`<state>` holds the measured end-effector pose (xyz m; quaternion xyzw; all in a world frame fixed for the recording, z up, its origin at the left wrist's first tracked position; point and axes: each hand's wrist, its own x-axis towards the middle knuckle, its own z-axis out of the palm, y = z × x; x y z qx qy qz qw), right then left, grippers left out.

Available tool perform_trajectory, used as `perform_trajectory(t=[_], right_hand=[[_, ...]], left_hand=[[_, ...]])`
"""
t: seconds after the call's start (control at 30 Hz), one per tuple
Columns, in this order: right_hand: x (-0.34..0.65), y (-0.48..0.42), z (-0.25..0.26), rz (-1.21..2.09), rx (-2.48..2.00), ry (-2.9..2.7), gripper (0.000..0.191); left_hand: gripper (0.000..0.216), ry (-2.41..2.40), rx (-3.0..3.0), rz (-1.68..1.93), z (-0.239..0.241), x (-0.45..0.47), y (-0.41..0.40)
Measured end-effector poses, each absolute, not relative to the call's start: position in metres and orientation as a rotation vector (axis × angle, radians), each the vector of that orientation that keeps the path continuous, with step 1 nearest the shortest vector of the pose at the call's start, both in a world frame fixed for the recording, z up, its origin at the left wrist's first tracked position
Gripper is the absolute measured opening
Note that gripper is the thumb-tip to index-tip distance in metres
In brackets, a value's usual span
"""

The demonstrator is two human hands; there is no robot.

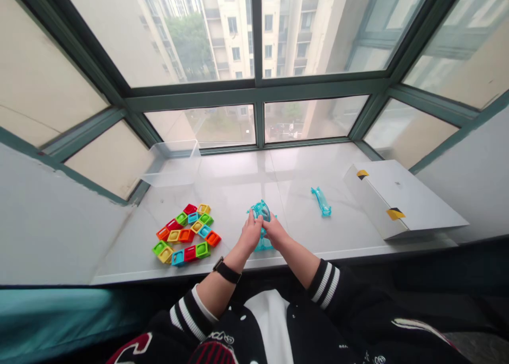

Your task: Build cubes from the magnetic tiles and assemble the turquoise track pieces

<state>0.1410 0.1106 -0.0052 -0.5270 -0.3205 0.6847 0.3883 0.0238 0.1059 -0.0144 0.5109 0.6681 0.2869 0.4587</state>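
My left hand (250, 233) and my right hand (274, 231) meet over the white windowsill (238, 183), both closed around a clear turquoise plastic piece (261, 211) with a curved, tube-like shape. More of the same turquoise plastic shows beneath my hands near the sill's front edge. A black watch sits on my left wrist. A second turquoise piece (321, 201), long and narrow, lies alone on the sill to the right of my hands.
A cluster of several small coloured square tiles (186, 232) lies to the left. A clear plastic bin (173, 162) stands at the back left by the window. A white cardboard box (397, 197) with yellow-black tape rests at the right.
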Motion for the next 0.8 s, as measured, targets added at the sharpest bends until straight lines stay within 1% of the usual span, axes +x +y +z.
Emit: perform_trajectory(t=[0.13, 0.3, 0.4, 0.5, 0.6, 0.67, 0.8], right_hand=[[0.153, 0.109, -0.011, 1.693, -1.433, -0.893, 0.046], [0.181, 0.107, -0.017, 1.626, -1.554, -0.901, 0.050], [0.193, 0.105, -0.027, 1.580, -1.618, -0.907, 0.051], [0.200, 0.106, -0.038, 1.494, -1.644, -0.956, 0.054], [0.203, 0.109, -0.046, 1.322, -1.712, -1.104, 0.055], [0.203, 0.112, -0.048, 1.183, -1.779, -1.255, 0.057], [0.196, 0.112, -0.049, 0.994, -1.894, -1.538, 0.062]], left_hand=[[0.078, 1.603, 1.334, 0.646, -0.018, 0.021, 0.092], [0.067, 1.636, 1.570, 0.557, -0.030, 0.019, 0.085], [0.065, 1.664, 1.676, 0.546, -0.039, 0.017, 0.082], [0.070, 1.749, 1.847, 0.537, -0.047, 0.012, 0.078], [0.089, 1.781, 1.962, 0.434, -0.056, 0.006, 0.077], [0.096, 1.758, 1.985, 0.366, -0.062, 0.002, 0.079], [0.087, 1.726, 2.005, 0.373, -0.069, -0.006, 0.084]])
